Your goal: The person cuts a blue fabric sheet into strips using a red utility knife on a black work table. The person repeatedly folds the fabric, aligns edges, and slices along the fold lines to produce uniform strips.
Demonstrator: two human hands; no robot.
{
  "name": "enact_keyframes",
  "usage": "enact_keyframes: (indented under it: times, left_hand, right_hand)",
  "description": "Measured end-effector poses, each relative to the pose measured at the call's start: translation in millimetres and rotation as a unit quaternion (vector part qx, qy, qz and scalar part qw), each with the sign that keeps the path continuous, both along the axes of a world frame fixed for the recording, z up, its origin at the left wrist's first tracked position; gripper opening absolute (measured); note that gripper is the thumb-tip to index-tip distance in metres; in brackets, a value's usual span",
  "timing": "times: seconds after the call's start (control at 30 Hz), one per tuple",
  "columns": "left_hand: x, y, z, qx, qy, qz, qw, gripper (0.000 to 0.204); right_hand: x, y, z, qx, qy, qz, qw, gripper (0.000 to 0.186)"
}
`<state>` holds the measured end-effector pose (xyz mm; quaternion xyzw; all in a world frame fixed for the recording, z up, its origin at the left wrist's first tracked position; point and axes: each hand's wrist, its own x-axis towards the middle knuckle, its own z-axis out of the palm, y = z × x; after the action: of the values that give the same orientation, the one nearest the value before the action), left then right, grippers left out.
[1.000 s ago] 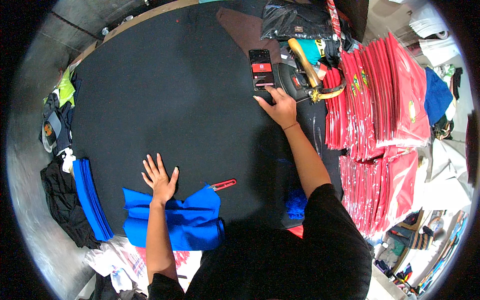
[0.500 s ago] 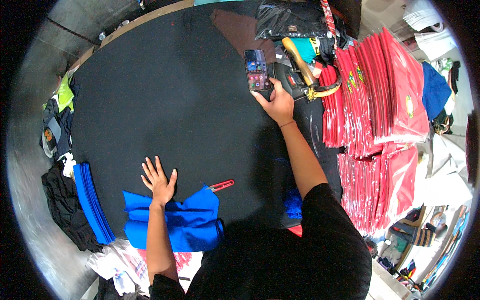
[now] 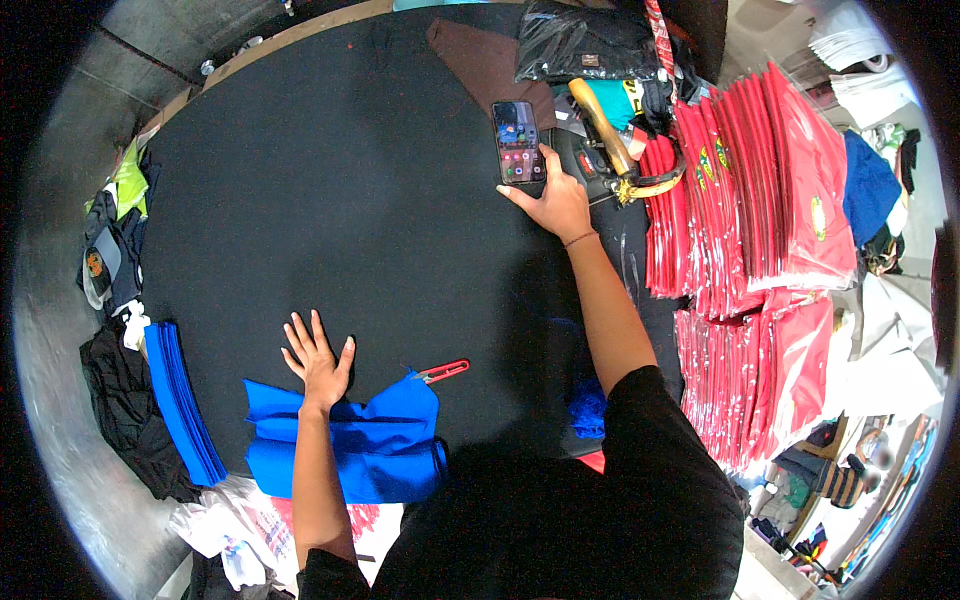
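Note:
My left hand [image 3: 322,372] lies flat on the black table cover with its fingers spread. Its wrist and forearm cross a piece of blue cloth [image 3: 385,435]. Beside the cloth's upper right corner are red-handled thread snips [image 3: 443,371]. At the far right of the table, a smartphone [image 3: 518,143] with a lit screen rests face up. My right hand [image 3: 555,198] is at its lower end, fingers along the right edge and thumb stretched out below the lower left corner. The other fingers of that hand are partly hidden.
Bagged red garments [image 3: 740,190] stand in rows at the right. A yellow-handled iron [image 3: 605,130] sits beside the phone, below a black plastic package [image 3: 585,45]. Folded blue cloths [image 3: 185,405] and dark fabric [image 3: 130,420] line the left edge. Brown cloth [image 3: 480,60] lies at the back.
My right thumb has moved slightly left, away from the phone's lower edge. My left hand, the blue cloth and the snips stay in place. The view has shifted a little.

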<state>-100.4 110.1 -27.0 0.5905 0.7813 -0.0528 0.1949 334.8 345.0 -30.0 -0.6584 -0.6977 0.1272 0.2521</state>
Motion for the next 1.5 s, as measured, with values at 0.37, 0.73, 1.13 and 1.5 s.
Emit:
enact_keyframes:
  times: [0.37,0.73,1.13,1.5]
  left_hand:
    - [-0.2,0.2,0.7,-0.005,-0.002,0.004,1.0,0.093]
    - [0.7,0.3,-0.8,0.001,0.006,0.006,1.0,0.092]
    - [1.7,0.4,0.5,0.007,0.012,0.0,1.0,0.096]
    - [-0.3,-1.2,-4.9,0.016,0.024,-0.01,1.0,0.097]
  right_hand:
    - [-6.6,-25.1,-4.0,0.037,0.029,0.004,0.999,0.094]
    - [-12.8,-36.7,-8.6,0.127,-0.011,0.064,0.99,0.055]
    - [-10.8,-33.3,-17.5,0.128,0.018,0.08,0.988,0.054]
    - [-11.6,-28.0,-14.8,0.092,0.034,0.05,0.994,0.06]
